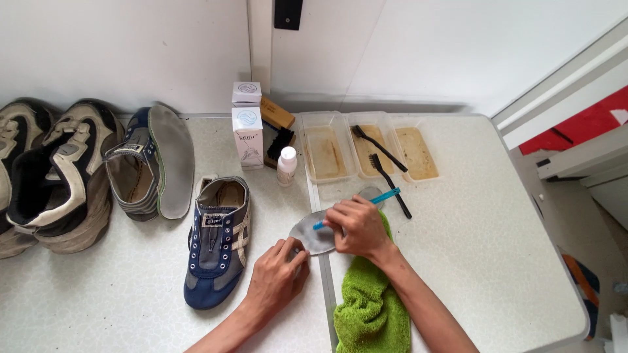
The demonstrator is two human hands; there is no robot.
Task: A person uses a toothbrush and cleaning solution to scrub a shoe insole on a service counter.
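Note:
My right hand (356,225) grips a blue-handled brush (386,195) and presses it on a grey insole (313,236) lying flat on the white table (484,248). My left hand (277,278) holds down the insole's near end with its fingertips. A green towel (371,307) lies under my right wrist. A navy and grey sneaker (219,238) without laces sits just left of my left hand.
Three clear trays (327,153) of brownish water sit at the back, with two black brushes (386,167) across them. A small white bottle (286,165), two white boxes (248,134) and a wooden brush stand nearby. Another sneaker with an insole (171,160) and bulky worn shoes (59,176) lie left.

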